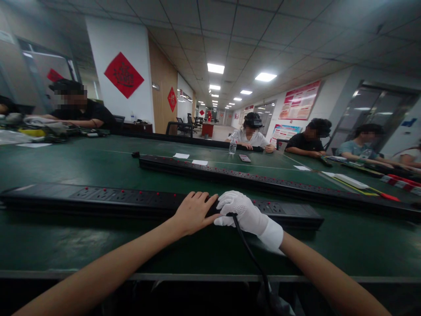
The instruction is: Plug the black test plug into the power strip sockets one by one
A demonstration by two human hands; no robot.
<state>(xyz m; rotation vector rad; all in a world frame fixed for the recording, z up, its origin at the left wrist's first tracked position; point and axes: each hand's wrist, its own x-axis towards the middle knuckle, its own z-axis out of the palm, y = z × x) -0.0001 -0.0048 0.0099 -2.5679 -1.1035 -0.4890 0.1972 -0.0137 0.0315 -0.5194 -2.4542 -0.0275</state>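
Note:
A long black power strip (125, 198) with red buttons and socket holes lies across the green table in front of me. My left hand (194, 210), bare, rests over its middle, fingers across the top and thumb on the near side, gripping it. Right beside it, my right hand (241, 210) wears a white dotted glove and is closed on a black plug at the strip; the fingers mostly cover the plug. From there a black cable (251, 254) runs down over the table's near edge. Whether the plug sits in a socket cannot be seen.
Farther back lies a second long black power strip (230, 173). Paper slips (200, 162), a phone (244, 158) and a water bottle (233, 144) are beyond it. Several people sit around the table. A red-and-white item (399, 183) is at the right.

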